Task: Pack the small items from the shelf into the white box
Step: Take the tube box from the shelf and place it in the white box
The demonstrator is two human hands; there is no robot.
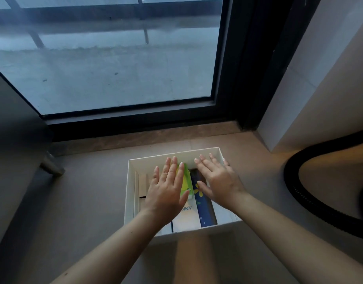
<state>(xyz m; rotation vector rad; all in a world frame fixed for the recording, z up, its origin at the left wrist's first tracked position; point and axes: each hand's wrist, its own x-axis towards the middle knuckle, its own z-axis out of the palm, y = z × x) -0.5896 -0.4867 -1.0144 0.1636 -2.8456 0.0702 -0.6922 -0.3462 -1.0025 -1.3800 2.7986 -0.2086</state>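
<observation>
The white box (129, 193) sits open on the grey floor in front of me, below a window. Inside lie flat packets: a yellow-green one (186, 182), a white one (185, 219) with blue lettering, and a dark blue one (205, 214) with a yellow flower. My left hand (166, 193) lies flat over the left part of the contents, fingers straight, partly covering the yellow-green packet. My right hand (218, 181) lies flat over the right part, fingers spread, on the dark blue packet. Neither hand grips anything.
A dark window frame (135, 117) and a stone sill (156, 138) run behind the box. A metal furniture leg (51, 165) stands at the left. A black ribbed hose (305, 199) curves at the right, beside a white wall (319, 89).
</observation>
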